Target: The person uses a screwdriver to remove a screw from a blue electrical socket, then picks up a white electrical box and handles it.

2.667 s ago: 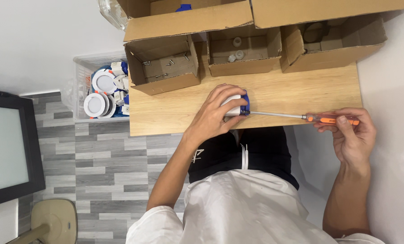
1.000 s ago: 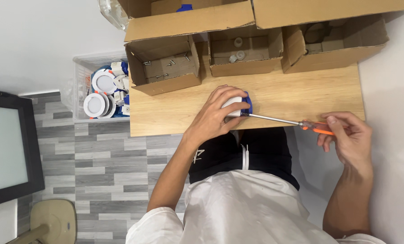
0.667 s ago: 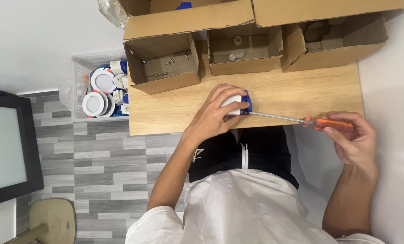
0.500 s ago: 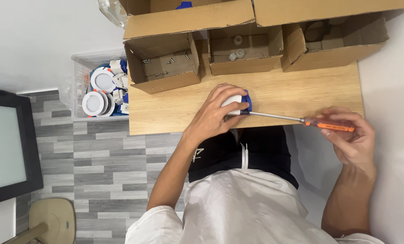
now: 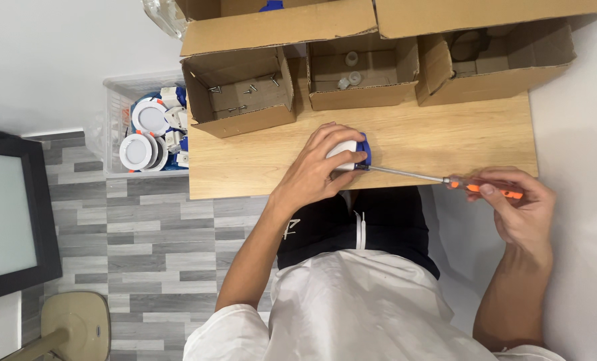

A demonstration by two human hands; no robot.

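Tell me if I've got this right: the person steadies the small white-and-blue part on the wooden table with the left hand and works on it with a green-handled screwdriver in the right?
Not quite. In the head view the screwdriver has an orange handle, not green. The rest holds: the left hand steadies the white-and-blue part on the wooden table, and the right hand holds the tool.

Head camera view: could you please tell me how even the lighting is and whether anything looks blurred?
Head view: light is soft and even, without glare on the wooden table; the left hand casts only faint shadow; the screwdriver and right hand look sharp; the cardboard boxes are darker inside.
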